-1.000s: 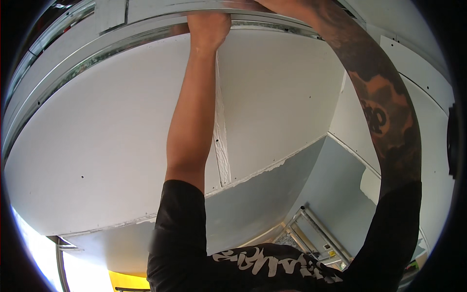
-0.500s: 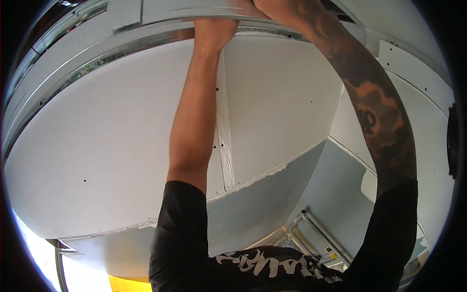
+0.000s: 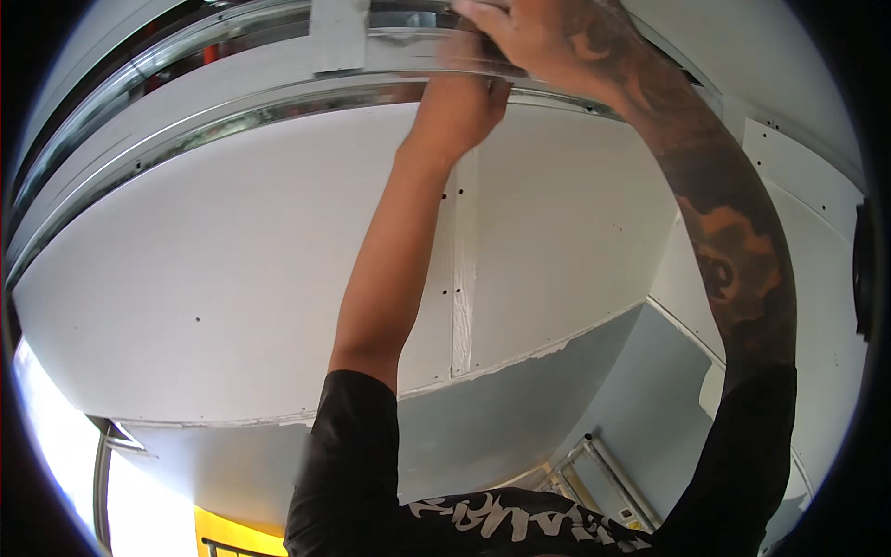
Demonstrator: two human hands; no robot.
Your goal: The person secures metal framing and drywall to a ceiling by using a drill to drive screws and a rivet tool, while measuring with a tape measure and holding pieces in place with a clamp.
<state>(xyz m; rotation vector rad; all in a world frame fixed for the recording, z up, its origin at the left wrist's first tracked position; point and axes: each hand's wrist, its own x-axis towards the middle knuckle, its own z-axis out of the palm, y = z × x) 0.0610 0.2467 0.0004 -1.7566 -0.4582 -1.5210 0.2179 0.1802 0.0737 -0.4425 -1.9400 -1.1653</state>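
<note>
Both arms reach overhead to a curved metal channel (image 3: 278, 110) along the edge of a white board ceiling. My left hand (image 3: 464, 107) is up against the channel. Its fingers are smeared by motion and partly hidden behind the pale strip (image 3: 408, 65), so their grip cannot be made out. My right hand (image 3: 538, 42) is just right of it and higher, at the metal framing. A finger or thumb stretches out leftward, while the rest of the hand is partly cut off by the upper edge. A short white board piece (image 3: 340, 37) hangs across the framing left of my hands.
White ceiling panels (image 3: 251, 251) with dark screw spots meet at a rough filled joint (image 3: 462, 325). Beyond are a blue-grey wall (image 3: 594, 371) and a metal ladder or scaffold frame (image 3: 613, 473). A bright opening (image 3: 148, 501) and a yellow surface (image 3: 232, 529) lie at lower left.
The view has shifted, showing more of the framing at the upper left. My left hand has moved right, nearer my right hand, and is bent at the wrist. The white board piece sits further right in view.
</note>
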